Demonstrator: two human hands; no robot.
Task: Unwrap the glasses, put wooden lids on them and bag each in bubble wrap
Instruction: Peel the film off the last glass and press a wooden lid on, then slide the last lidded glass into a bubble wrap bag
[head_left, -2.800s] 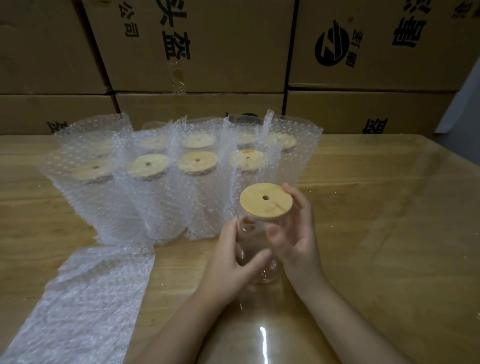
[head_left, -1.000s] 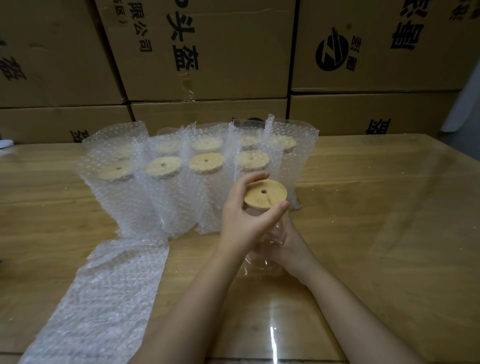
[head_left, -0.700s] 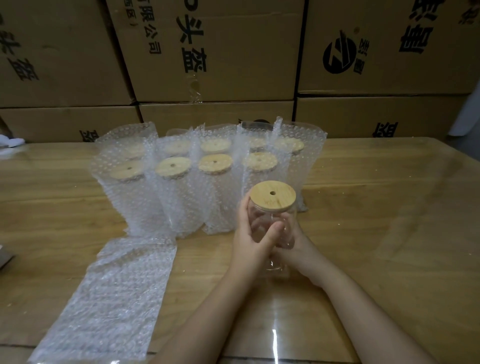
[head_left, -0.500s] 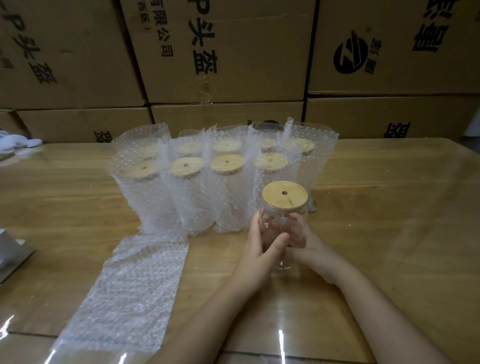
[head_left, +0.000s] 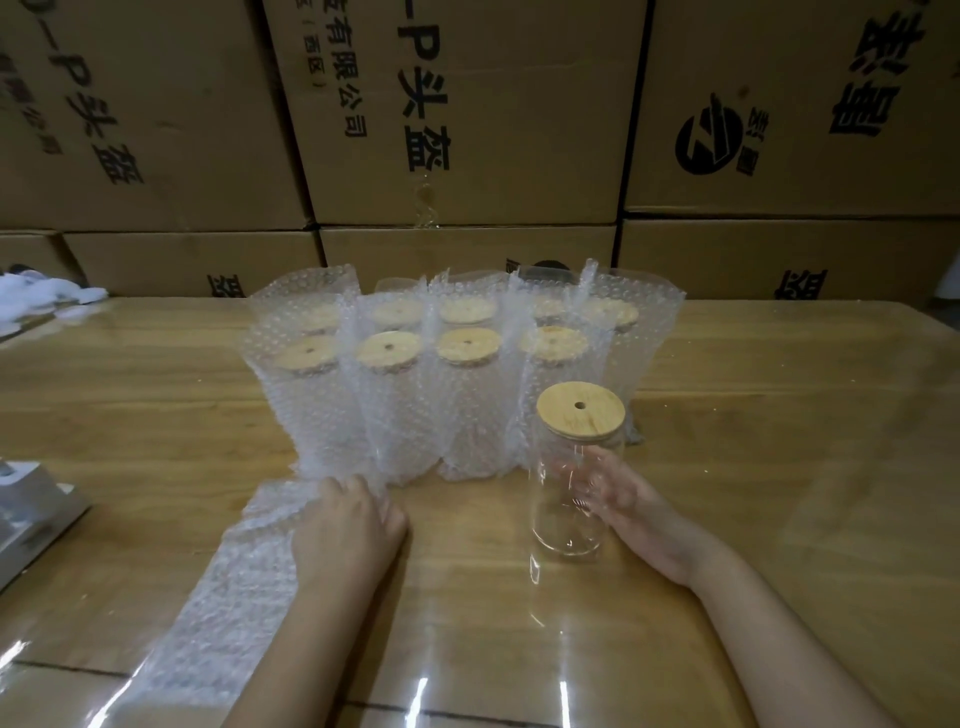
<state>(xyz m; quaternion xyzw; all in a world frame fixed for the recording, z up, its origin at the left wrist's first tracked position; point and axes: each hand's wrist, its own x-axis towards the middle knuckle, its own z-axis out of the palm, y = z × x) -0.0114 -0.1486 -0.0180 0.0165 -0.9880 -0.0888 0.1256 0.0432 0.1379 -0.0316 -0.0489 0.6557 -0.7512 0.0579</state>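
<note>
- We see our right hand (head_left: 631, 512) on the right side of a clear glass (head_left: 569, 499) that stands upright on the worktop (head_left: 779, 467), right of centre and near us.
- The grip there is loose: the fingers (head_left: 592, 480) curl round the far side of the glass and show through it, the palm lies against its right wall, and the hand is only half closed.
- A round wooden lid (head_left: 581, 411) with a small hole sits flat on top of the glass; the right hand holds the body below it and does not touch the lid.
- Our left hand (head_left: 349, 530) lies palm down on the far end of a flat bubble-wrap bag (head_left: 228, 587), which stretches from the near left edge toward the middle of the worktop.
- That grip is open and flat; the fingertips (head_left: 358, 486) press on the wrap, and we cannot tell whether they pinch any of it.
- The two hands are well apart, with bare worktop between them.
- Just beyond the left hand stand two rows of bagged glasses (head_left: 457, 374), each upright in bubble wrap with a wooden lid showing inside.
- The uncovered glass stands just in front of the right end of that group.
- Stacked cardboard boxes (head_left: 467, 114) rise along the far edge.
</note>
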